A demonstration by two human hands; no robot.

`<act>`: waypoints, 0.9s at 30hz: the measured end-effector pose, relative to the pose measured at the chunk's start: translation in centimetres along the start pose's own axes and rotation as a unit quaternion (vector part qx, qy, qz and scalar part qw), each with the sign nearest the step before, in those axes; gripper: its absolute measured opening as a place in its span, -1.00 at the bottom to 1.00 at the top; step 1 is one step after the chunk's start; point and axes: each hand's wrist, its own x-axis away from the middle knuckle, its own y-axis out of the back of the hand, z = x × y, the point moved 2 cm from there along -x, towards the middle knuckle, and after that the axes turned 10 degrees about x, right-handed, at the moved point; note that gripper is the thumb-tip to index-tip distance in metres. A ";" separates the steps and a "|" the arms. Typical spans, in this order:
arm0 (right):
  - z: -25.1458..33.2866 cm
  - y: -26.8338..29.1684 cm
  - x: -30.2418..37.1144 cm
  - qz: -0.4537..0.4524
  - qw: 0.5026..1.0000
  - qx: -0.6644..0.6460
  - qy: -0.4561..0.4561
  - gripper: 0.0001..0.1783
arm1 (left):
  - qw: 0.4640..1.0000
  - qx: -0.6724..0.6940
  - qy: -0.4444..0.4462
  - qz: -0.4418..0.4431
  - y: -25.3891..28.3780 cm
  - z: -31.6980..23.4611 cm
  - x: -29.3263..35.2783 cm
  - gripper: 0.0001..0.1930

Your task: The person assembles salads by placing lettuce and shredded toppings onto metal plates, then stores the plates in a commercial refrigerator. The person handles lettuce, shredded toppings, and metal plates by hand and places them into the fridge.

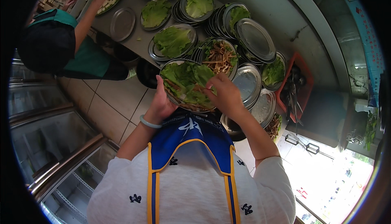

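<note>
Steel plate lined with lettuce is held at its near rim by the left hand, above the floor just off the counter. Right hand is laid on the lettuce, fingers closed on a leaf. Beyond it, a plate of brown strips is seen among stacked plates.

Strong daylight comes from the window at lower right and burns out there. The worktop is evenly lit and sharp. Fisheye bends the edges; corners are black.
</note>
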 end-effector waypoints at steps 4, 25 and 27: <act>-2.7 1.5 -0.8 -0.030 0.996 -0.087 -0.002 -0.82 | 1.000 0.000 -0.005 -0.017 0.7 -0.1 0.0 -0.16; 0.1 -2.3 -1.9 0.043 0.985 0.097 0.135 -0.72 | 1.000 -0.002 0.010 0.001 -0.1 0.4 -0.3 -0.15; 0.3 -2.5 -2.3 0.050 0.981 0.126 0.140 -0.73 | 1.000 -0.003 0.017 0.004 -0.5 0.5 -0.2 -0.15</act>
